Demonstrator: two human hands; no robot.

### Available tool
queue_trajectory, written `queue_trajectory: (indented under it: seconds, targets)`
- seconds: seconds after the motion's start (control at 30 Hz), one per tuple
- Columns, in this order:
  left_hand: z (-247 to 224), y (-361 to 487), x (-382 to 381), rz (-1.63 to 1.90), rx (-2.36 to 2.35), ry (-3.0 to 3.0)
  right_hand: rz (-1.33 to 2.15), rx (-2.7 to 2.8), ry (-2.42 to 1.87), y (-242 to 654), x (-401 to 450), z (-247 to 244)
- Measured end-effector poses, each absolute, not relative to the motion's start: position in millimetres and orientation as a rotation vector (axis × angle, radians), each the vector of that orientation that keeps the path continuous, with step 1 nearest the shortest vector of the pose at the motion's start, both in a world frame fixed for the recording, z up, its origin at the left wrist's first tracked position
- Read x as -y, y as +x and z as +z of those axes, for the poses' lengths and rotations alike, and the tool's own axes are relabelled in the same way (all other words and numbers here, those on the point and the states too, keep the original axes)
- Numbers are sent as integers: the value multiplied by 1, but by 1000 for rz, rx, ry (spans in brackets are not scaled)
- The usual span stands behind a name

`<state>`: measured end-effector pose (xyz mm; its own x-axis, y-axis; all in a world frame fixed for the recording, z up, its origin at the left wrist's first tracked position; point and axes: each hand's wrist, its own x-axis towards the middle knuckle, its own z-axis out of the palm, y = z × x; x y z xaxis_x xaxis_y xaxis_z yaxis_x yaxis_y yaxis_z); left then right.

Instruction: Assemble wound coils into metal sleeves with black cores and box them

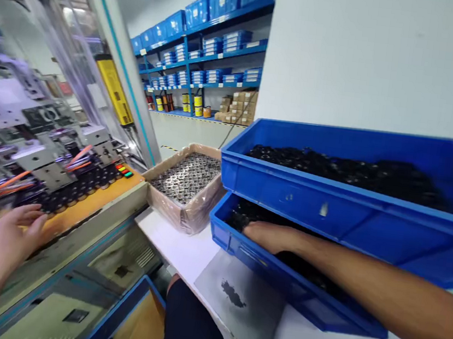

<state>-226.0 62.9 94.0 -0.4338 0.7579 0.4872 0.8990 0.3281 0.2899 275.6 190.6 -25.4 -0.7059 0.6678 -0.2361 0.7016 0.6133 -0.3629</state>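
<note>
At the left, my left hand (9, 236) is beside a row of small black round parts (84, 188) along the machine's orange-yellow ledge (103, 198). Its thumb and fingers are apart, with nothing visible between them; the fingertips are close to the parts, but contact is unclear. My right hand (265, 236) reaches into the lower blue bin (257, 258), among loose black parts (241, 215). Its fingers are hidden there, so what they hold does not show. Above it, the upper blue bin (282, 190) holds a heap of similar black pieces (346, 167).
A plastic-lined cardboard box (167, 214) of small metallic parts stands between machine and bins. Metal fixtures (51, 167) rise behind the ledge. Below is another blue container (109, 320) near my leg (194, 325). Blue shelving (224, 54) with bins stands behind.
</note>
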Motion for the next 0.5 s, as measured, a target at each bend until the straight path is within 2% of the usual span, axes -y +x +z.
queue_trajectory:
  seconds: [0.2,0.37,0.5]
  targets:
    - [97,-115,-178,-490,2123,-1953,-659,-2761,1177,275,-189,-27]
    - [66,-30,-281,-254,1913,-2395,-596,-2747,1085,280,-197,-26]
    - [44,7,-337,-204,1798,-2564,-528,-2778,1005,273,-209,-29]
